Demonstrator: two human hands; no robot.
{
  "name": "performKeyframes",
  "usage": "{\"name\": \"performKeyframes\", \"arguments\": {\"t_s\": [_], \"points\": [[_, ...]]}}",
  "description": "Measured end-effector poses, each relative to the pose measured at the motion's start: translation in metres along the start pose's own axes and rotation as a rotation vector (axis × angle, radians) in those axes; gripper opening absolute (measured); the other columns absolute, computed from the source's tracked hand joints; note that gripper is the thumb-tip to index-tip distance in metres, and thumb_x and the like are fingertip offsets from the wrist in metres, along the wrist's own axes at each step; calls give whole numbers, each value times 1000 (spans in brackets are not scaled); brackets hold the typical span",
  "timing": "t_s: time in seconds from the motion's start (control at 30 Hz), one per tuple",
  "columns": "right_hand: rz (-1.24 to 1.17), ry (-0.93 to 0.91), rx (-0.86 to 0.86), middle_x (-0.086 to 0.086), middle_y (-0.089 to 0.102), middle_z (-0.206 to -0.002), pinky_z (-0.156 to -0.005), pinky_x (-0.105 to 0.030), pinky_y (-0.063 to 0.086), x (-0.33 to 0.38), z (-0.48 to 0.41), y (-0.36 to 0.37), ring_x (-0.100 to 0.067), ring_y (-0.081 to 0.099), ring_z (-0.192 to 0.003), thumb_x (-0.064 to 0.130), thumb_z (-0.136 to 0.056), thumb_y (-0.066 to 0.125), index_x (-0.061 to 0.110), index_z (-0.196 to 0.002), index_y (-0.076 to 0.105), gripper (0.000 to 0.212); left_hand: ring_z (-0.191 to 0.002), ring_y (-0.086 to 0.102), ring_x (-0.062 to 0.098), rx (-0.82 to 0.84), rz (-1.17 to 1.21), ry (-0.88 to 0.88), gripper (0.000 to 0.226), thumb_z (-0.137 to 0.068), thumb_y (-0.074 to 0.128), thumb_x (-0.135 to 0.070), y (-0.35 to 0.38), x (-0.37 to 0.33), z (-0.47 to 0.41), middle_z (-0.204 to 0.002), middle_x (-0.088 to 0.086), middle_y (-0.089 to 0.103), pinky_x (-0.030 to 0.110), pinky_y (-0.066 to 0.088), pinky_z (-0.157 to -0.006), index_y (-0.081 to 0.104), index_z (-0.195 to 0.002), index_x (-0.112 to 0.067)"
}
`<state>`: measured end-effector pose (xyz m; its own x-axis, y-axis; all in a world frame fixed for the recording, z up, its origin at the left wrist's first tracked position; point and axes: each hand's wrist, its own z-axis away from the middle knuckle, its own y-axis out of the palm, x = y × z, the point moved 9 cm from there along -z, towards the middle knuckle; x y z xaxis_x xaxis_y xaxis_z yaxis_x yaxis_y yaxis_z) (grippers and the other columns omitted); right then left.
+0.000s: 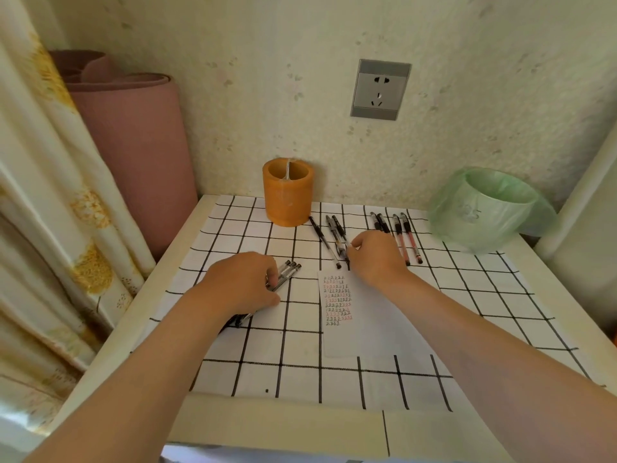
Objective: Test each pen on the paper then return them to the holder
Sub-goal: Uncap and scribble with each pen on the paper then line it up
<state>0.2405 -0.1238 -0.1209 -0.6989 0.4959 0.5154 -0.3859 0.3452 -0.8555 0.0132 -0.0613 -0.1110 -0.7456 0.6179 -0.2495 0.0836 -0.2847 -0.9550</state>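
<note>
Head view:
- Left hand, centre-left of frame: fingers curled tight around a bundle of pens. The pen ends stick out toward the upper right and the bundle lies low on the checked cloth.
- Right hand, centre: thumb and forefinger are curled onto the middle pens and pinch them near the lower end. The exact contact is partly hidden by the fingers.
- Paper, just below the right hand: its upper-left part is filled with rows of black and red marks.
- Holder, orange, upper centre against the wall: no pens show in it.
- Loose on the cloth: one black pen left of the pinched ones, and two red pens to the right, near the green-bagged bin. More black caps show above the right hand.
- My read: this is a pick-up of the next pens, either to test them or to add them to the bundle.
- To do it well: take one pen rather than both, and lift it straight up so the neighbour doesn't roll.
- If testing, scribble on the bare lower part of the paper.
- Keep the left grip firm and all pens pointing the same way, so the bundle drops cleanly on one side of the holder's divider.
- Risk: the wrist may brush the red pens toward the bin.
</note>
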Motion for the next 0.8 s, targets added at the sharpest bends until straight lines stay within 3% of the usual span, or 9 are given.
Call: {"name": "performKeyframes", "arguments": {"t_s": [0.07, 0.13, 0.2, 0.27, 0.4, 0.53, 0.63, 0.8], "points": [[38, -24, 34, -12, 74, -85, -71, -40, 59, 3, 1, 3, -29, 69, -78, 24, -95, 55, 4, -98, 73, 27, -88, 58, 10, 6, 22, 8, 19, -81, 74, -37, 1, 0, 1, -98, -13, 58, 27, 47, -69, 61, -95, -34], [94, -64, 33, -4, 73, -97, -75, -37, 57, 9, 4, 1, -25, 68, -86, 26, -96, 53, 15, -108, 71, 25, -92, 58, 10, 10, 36, 16, 21, -82, 74, -35, 2, 0, 1, -101, -13, 59, 28, 50, -74, 62, -100, -33], [121, -125, -1, -2, 67, -113, -80, -35, 55, 20, 8, -4, -23, 65, -95, 24, -97, 52, 21, -121, 66, 29, -89, 57, 9, 12, 55, 20, 23, -82, 74, -35, 1, 2, 3, -99, -14, 59, 27, 47, -70, 61, -102, -33], [139, -258, -12, 0, 60, -118, -78, -31, 51, 42, 17, -3, -21, 63, -94, 20, -96, 50, 23, -121, 65, 29, -87, 57, 8, 11, 68, 16, 25, -82, 75, -37, 0, 5, 4, -95, -14, 58, 26, 46, -69, 61, -102, -33], [110, -633, 75, 8, 59, -110, -75, -33, 53, 99, 57, 15, -12, 60, -91, 20, -93, 58, 29, -112, 67, 23, -84, 57, 6, 15, 81, -2, 24, -78, 77, -42, -3, 12, 10, -90, -14, 59, 26, 49, -71, 59, -93, -36], [194, -869, 175, 7, 65, -98, -73, -35, 50, 129, 89, 39, -16, 58, -95, 16, -85, 63, 27, -103, 72, 23, -79, 55, 5, 45, 56, 0, 24, -75, 77, -44, -1, 16, 21, -84, -15, 58, 24, 42, -63, 58, -88, -37], [270, -965, 205, 3, 66, -92, -76, -37, 49, 133, 102, 51, -20, 58, -90, 16, -81, 67, 24, -100, 73, 22, -80, 56, 7, 71, 44, 1, 25, -74, 78, -42, 3, 18, 28, -83, -15, 57, 25, 42, -64, 58, -87, -37], [313, -1026, 160, 2, 61, -105, -83, -36, 44, 128, 107, 56, -21, 54, -99, 24, -85, 68, 22, -109, 66, 23, -87, 59, 11, 123, 31, -3, 26, -75, 80, -38, 9, 17, 32, -88, -14, 59, 27, 49, -73, 62, -93, -32]]}}
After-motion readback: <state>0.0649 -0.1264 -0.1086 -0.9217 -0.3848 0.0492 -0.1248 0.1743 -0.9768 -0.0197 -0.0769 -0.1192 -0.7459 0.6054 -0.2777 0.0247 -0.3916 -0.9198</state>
